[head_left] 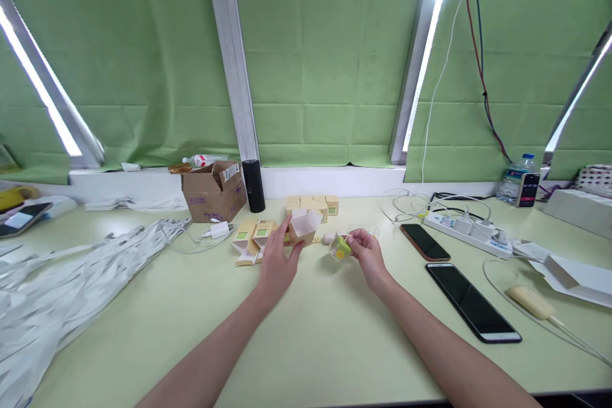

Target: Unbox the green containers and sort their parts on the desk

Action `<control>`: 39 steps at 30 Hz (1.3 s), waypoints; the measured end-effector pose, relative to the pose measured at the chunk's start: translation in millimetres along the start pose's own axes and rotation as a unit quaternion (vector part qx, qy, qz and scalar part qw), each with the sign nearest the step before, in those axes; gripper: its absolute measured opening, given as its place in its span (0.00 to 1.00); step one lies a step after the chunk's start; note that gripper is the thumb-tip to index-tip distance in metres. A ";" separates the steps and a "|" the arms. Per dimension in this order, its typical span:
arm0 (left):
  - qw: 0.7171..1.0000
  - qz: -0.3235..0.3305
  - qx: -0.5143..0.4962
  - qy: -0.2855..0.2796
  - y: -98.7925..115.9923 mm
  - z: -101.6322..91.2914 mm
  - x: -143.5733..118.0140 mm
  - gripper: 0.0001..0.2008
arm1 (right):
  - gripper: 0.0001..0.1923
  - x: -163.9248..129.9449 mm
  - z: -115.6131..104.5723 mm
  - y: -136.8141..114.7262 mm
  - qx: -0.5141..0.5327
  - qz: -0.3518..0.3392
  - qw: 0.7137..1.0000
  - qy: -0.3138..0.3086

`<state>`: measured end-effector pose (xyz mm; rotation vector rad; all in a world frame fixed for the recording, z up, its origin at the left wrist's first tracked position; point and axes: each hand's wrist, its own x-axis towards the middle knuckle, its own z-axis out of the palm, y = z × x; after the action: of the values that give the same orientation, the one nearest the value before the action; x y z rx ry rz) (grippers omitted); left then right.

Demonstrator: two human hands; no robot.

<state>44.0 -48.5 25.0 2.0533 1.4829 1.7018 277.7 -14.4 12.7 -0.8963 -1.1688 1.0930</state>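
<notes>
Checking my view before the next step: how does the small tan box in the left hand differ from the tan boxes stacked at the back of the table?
The open tan cardboard box has its flaps up, showing a white inside; the stacked tan cardboard boxes are shut. The open box is held tilted by the left hand; the stacked boxes sit level in a neat block, untouched. Both look alike in colour and size.

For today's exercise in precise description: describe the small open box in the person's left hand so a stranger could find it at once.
On the pale green table, look at its middle, in front of the row of closed tan boxes. There the left hand holds a small tan carton. Unlike its neighbours, it stands open, showing a white inside.
</notes>
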 end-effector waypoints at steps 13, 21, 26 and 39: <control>0.849 -0.239 -0.470 -0.034 -2.7 12.6 1.0 0.25 | 0.12 -9.1 5.5 13.0 -0.182 -0.040 0.979 -0.080; 0.778 -0.305 -0.545 -0.071 -4.5 12.6 -1.2 0.15 | 0.06 -14.9 7.9 4.3 -0.213 -0.070 0.969 -0.099; 0.767 -0.328 -0.545 -0.082 1.4 9.5 0.0 0.13 | 0.08 -19.3 7.6 -5.3 -0.243 -0.117 0.960 -0.078; 0.821 -0.291 -0.477 -0.113 11.2 19.8 -11.4 0.25 | 0.19 -31.0 18.1 -17.8 -0.208 -0.131 0.965 -0.087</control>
<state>67.4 -52.9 16.3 1.0595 0.7581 1.4058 261.9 -49.0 25.3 -0.9413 -1.6525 0.7306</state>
